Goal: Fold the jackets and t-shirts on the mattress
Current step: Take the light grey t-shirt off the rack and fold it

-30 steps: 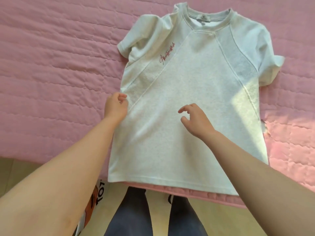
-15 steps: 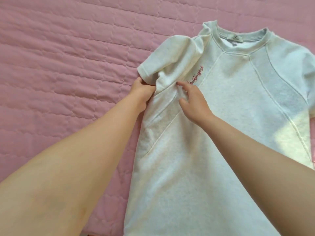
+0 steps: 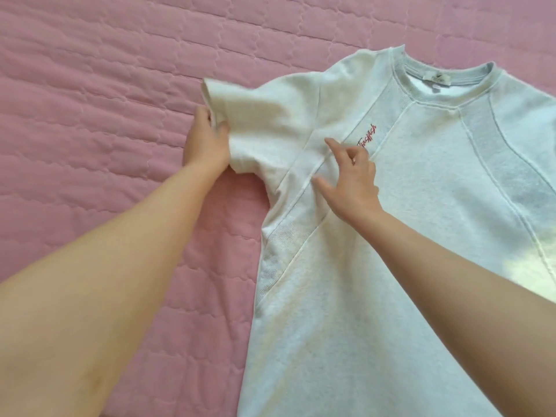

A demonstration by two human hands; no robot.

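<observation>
A light grey short-sleeved t-shirt (image 3: 421, 221) with small red script on the chest lies face up on the pink quilted mattress (image 3: 105, 115). My left hand (image 3: 204, 142) grips the cuff of the shirt's left-side sleeve (image 3: 264, 115), fingers curled into the fabric, with the sleeve stretched out to the left. My right hand (image 3: 352, 179) rests on the chest panel just below the red script, index finger and thumb extended onto the cloth, the other fingers loosely bent. The shirt's right-side sleeve and its hem are out of frame.
Pink quilted mattress cover fills the whole left and top of the view. A bright patch of sunlight (image 3: 529, 266) falls on the shirt's right side. My forearms cross the lower part of the view.
My left hand has pulled the sleeve outward to the left, so it lies spread instead of bunched. My right hand stays pressed near the red script. The view has shifted closer and left.
</observation>
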